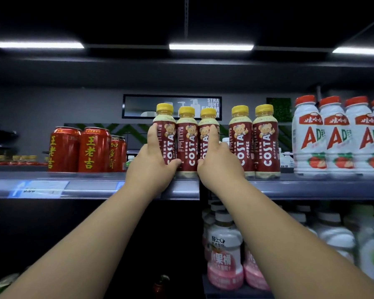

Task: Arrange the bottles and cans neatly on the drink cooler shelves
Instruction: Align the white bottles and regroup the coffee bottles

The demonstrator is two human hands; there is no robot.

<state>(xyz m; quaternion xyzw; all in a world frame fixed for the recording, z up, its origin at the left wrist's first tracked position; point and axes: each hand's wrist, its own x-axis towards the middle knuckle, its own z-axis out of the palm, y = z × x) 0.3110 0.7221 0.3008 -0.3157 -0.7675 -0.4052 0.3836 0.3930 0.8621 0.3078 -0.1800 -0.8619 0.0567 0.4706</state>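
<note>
Several Costa coffee bottles with yellow caps stand in a row on the upper cooler shelf (311, 186). My left hand (153, 160) grips the leftmost bottle (165, 121), fingers up its left side and thumb across its base. My right hand (219, 160) grips the third bottle (207, 124), index finger pointing up its label. The second bottle (187, 137) stands between my hands, touching both neighbours. Two more Costa bottles (266, 139) stand a little apart to the right.
Red herbal tea cans (94, 149) stand left of the bottles, with a gap between. White AD milk bottles with red caps (335, 137) fill the right end. White and pink fruit drink bottles (224, 251) crowd the lower shelf on the right.
</note>
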